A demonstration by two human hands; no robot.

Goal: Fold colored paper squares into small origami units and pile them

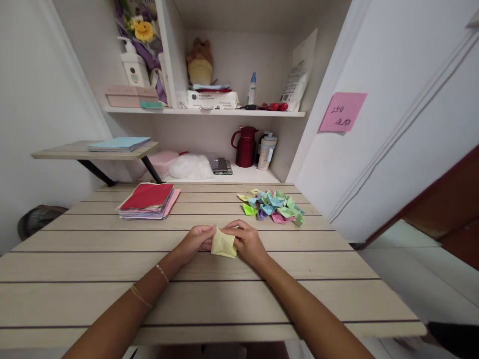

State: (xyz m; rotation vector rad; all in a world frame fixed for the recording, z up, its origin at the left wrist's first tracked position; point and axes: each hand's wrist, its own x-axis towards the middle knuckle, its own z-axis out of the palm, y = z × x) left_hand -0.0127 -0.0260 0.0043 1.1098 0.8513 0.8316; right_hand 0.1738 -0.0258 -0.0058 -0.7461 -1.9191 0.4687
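Observation:
Between my two hands is a small folded piece of yellow paper (223,245), held just above the table. My left hand (195,244) pinches its upper left corner between thumb and fingers. On the other side, my right hand (247,243) grips the right edge, with the fingers bent over and behind it. Parts of the fingertips are hidden by the paper. Beyond my right hand lies a heap of folded paper boats (276,203) in green, blue, pink, purple and yellow. A stack of coloured paper (148,201) with a red sheet on top rests to the left.
The slatted wooden table (179,299) spans the front. A small raised shelf (63,149) at left bears blue paper (121,143). Behind, a white cabinet shelf (262,113) holds bottles and packages; below stand a red jug (246,147) and a cup (267,152). A pink note (342,111) hangs right.

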